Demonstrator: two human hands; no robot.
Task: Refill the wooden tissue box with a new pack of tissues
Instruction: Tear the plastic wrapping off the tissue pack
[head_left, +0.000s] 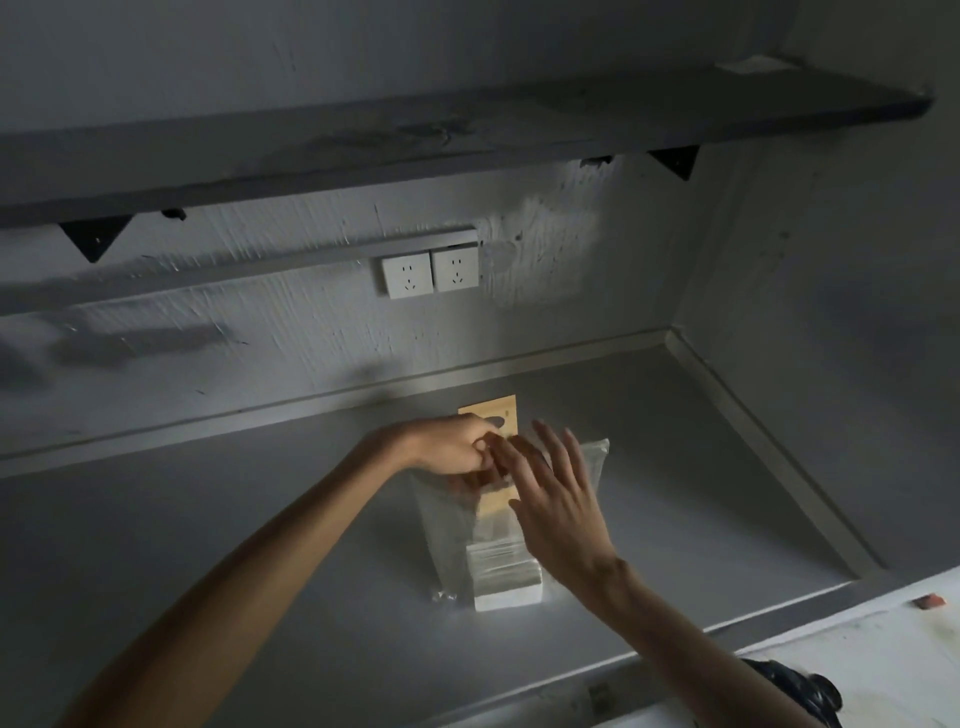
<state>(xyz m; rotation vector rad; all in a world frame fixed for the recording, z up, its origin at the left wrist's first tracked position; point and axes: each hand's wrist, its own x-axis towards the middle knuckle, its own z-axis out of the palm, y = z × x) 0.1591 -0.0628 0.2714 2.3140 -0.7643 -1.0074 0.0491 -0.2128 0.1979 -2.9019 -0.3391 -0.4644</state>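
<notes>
A light wooden tissue box (493, 413) lies on the grey counter, mostly hidden behind my hands and the plastic. In front of it lies a clear plastic tissue pack (447, 535), its wrapper loose and crumpled. A white stack of tissues (506, 577) shows at the pack's near end. My left hand (452, 447) is closed, pinching the wrapper's far end over the box. My right hand (550, 499) hovers just right of it with fingers spread, fingertips touching the same spot; it is motion-blurred.
The grey counter (260, 545) runs to a back wall with two white sockets (430, 270) and a dark shelf (467, 135) overhead. A side wall closes the right. A white surface (883, 649) with a dark object (789, 686) lies at the lower right.
</notes>
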